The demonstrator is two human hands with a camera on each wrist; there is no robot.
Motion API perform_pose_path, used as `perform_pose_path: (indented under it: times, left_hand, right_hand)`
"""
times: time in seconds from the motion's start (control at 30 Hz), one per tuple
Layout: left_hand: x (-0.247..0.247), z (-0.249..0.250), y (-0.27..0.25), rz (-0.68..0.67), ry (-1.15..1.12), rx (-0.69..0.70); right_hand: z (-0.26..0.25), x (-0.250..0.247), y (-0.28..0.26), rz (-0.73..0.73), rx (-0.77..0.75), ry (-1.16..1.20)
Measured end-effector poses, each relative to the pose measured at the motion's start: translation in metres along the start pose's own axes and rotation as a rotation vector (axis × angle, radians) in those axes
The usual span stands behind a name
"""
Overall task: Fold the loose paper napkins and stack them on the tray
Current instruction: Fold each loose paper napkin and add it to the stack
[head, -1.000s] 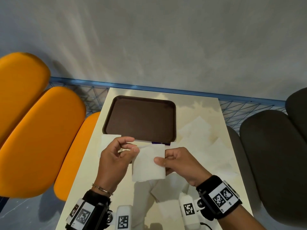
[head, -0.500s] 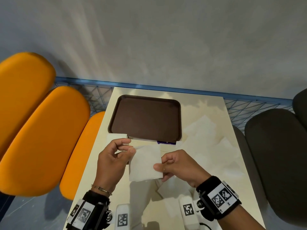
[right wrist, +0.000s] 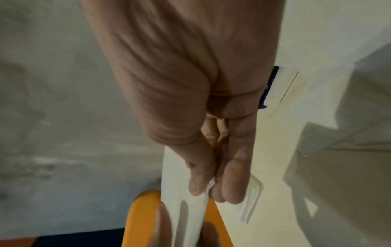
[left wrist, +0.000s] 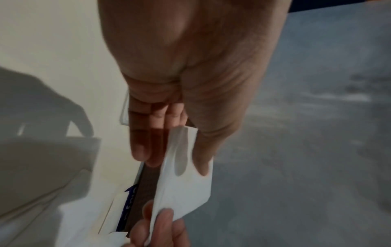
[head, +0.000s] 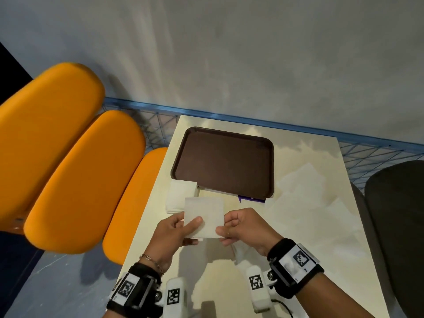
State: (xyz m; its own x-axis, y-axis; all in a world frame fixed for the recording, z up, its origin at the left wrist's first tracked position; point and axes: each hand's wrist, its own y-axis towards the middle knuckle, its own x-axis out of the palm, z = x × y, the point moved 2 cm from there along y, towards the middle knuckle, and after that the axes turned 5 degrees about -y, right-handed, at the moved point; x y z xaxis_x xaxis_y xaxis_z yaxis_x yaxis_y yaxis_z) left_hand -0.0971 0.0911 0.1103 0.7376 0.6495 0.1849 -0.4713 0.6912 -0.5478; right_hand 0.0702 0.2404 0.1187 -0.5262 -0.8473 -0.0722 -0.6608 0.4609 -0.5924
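A folded white napkin (head: 205, 216) hangs in the air between both hands, just in front of the brown tray (head: 223, 131). My left hand (head: 183, 226) pinches its left edge with the thumb on top. My right hand (head: 221, 230) pinches its right edge. The left wrist view shows the napkin (left wrist: 184, 180) between thumb and fingers; in the right wrist view the napkin (right wrist: 180, 197) is pinched at the fingertips. A small stack of folded napkins (head: 180, 198) lies on the table by the tray's near left corner. Loose napkins (head: 302, 196) spread right of the tray.
The cream table (head: 305, 143) has orange seats (head: 80, 175) along its left and a dark seat (head: 399, 216) on its right. A blue wire rail (head: 252, 120) and a grey wall stand behind it. A purple printed paper (head: 251, 199) pokes out under the tray's near edge.
Both hands have lifted the napkin a little toward the tray, and it now looks square rather than tall. The camera has tilted, so the table sits further right.
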Motion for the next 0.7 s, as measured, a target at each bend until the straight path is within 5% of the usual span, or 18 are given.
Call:
perform_pose_path:
  times: [0.17,0.47,0.7]
  left_hand:
    - [-0.022,-0.014,0.025,0.125,0.029,-0.013]
    - [-0.063,0.000,0.126,0.390,0.437,0.083]
    - [-0.066,-0.013,0.161,0.395,0.652,0.048]
  right_hand:
    - [0.008,0.012,0.024,-0.007,0.040,-0.077]
    - [0.096,-0.026,0.031,0.133,0.155,-0.633]
    - [0.139,-0.042,0.018,0.194,0.132,-0.995]
